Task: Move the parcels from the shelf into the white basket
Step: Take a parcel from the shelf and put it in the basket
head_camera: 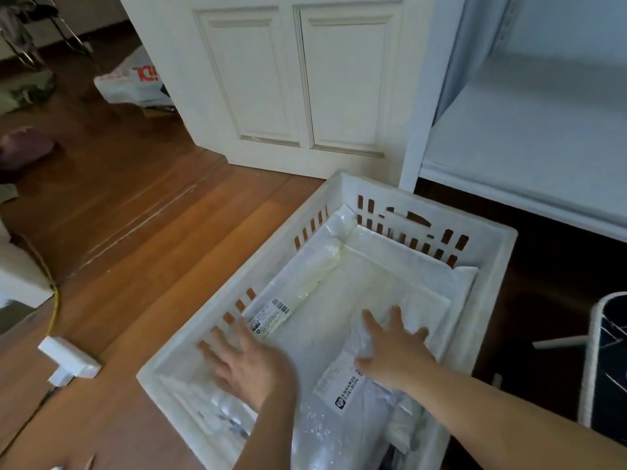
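Observation:
The white basket (492, 239) with slotted walls stands on the wooden floor, right in front of me. Inside it lie several white plastic parcels: a large flat one (366, 283) with a shipping label, and a smaller one (342, 385) with a label near the front. My left hand (251, 364) hovers with spread fingers over the basket's left side. My right hand (393, 347) lies flat, fingers spread, on the smaller parcel. Neither hand grips anything. The white shelf (529, 137) at the upper right shows bare boards.
A white panelled door (295, 79) stands behind the basket. A white power strip (69, 359) with a yellow cable lies on the floor at the left. A white wire-frame rack (600, 361) stands at the right edge. A plastic bag (132, 83) lies far left.

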Tool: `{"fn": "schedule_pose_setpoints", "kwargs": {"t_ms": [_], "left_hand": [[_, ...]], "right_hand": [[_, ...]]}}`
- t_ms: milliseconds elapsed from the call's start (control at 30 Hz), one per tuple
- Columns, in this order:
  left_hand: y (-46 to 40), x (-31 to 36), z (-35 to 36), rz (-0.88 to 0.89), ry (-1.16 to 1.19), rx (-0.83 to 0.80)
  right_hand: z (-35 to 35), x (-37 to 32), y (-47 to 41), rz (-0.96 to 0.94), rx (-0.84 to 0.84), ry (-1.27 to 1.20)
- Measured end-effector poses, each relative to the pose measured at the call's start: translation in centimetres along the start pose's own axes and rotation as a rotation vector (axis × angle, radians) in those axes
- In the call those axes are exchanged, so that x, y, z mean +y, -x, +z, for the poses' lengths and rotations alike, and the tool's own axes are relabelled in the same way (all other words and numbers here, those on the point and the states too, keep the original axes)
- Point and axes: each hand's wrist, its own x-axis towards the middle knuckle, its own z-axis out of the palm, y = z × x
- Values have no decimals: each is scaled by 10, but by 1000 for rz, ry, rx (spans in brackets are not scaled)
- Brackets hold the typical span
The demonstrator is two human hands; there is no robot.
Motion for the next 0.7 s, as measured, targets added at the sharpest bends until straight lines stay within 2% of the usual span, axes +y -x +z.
{"fn": "schedule_pose_setpoints", "kwargs": {"t_ms": [33, 67, 133, 233, 300, 467, 567, 700], "left_hand": [[11, 7, 4, 125, -95, -104], [13, 9, 16, 256, -209, -91], [7, 4, 21, 368, -521, -213], [20, 13, 28, 587, -568, -422], [27, 6, 37, 691, -608, -461], [33, -10, 38, 514, -639, -594], [31, -9, 41, 426, -662, -707], [30, -6, 44, 390, -716, -759]], "right_hand": [[3, 0, -4, -32, 0, -4], [6, 1, -6, -63, 6, 3], [8, 2, -7, -106, 16, 45], [11, 2, -6, -172, 33, 146], [14, 2, -4, -246, 46, 182], [13, 2, 1, -356, 17, 188], [15, 0, 1, -355, 17, 216], [27, 0, -4, -343, -10, 294]]}}
